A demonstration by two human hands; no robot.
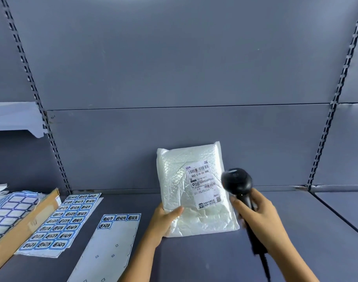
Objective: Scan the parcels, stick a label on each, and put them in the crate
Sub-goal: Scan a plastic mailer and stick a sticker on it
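Across the grey shelf [194, 259], big to small: cardboard box [25, 224] at the left edge with blank sheets in it, full label sheet [60, 220] just beside it, part-used sheet [111, 245] (only four labels, at its top) running to the front edge. Mid-shelf the parcel [174, 171], a white bubble mailer, is tipped up facing the camera; can't tell whether its lower edge touches the deck. At its right edge the scanner [237, 181] shows blurred, head just beside the shipping label [203, 186]. Lower-left corner is pinched by the left hand [163, 218], thumb on the front, fingers hidden behind. Round the scanner handle the right hand [257, 212] is wrapped tight. No crate in view. Risks, my read: single-corner pinch on a soft mailer, so it may sag or twist off-angle. Shipping label carries two barcodes, so the wrong one could read. Glossy film may glare. And the cord [263, 261] trails toward the front edge and could snag.
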